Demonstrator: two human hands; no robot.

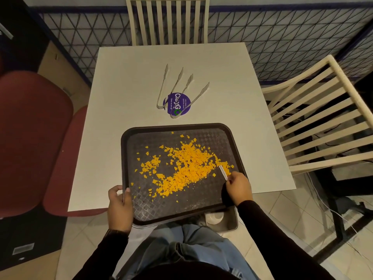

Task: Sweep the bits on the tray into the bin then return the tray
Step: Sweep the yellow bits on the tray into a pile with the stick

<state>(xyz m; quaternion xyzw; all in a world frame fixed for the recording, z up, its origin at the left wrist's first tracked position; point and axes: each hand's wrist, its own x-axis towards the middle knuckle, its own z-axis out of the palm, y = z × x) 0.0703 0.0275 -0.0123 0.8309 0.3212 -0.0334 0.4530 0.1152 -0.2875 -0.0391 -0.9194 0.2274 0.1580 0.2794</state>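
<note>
From the head camera, a dark tray (232,138) sits at the near edge of a white table (125,81), its near end overhanging a bin (226,221) on the floor, with orange bits (189,166) heaped across its middle and right. The left hand (119,207) clamps the tray's near-left rim, thumb on top, while the right hand (238,186) pinches a thin white stick (223,172) whose tip rests among the bits. Two tongs (175,85) lie beyond the tray over a purple sticker (186,99).
</note>
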